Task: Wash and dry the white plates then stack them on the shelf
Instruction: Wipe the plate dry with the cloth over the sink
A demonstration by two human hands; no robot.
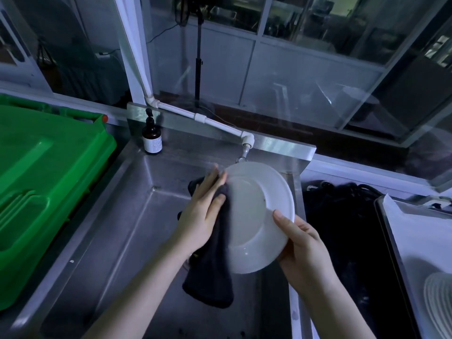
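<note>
**Plate under the cloth, over the sink**

Both forearms come in from the bottom edge and meet at the round white ceramic plate (256,216). I log it as held tilted above the stainless steel sink basin (122,216), just below the metal tap (245,150) at the end of the white plastic pipe (215,123).

Right hand (303,243): grips the plate's lower right rim, thumb on the face, fingers curled behind.

Left hand (200,211): fingers nearly straight and close together, pressing the dark cloth (210,277) against the plate's left edge. Thumb hidden; I cannot tell where it lies. The cloth's loose end hangs down over the basin.

Surroundings: brown pump bottle (152,138) upright on the sink's back left corner; green plastic crate (36,167) left of the sink; stack of white plates (437,297) on the tray at far right.
</note>
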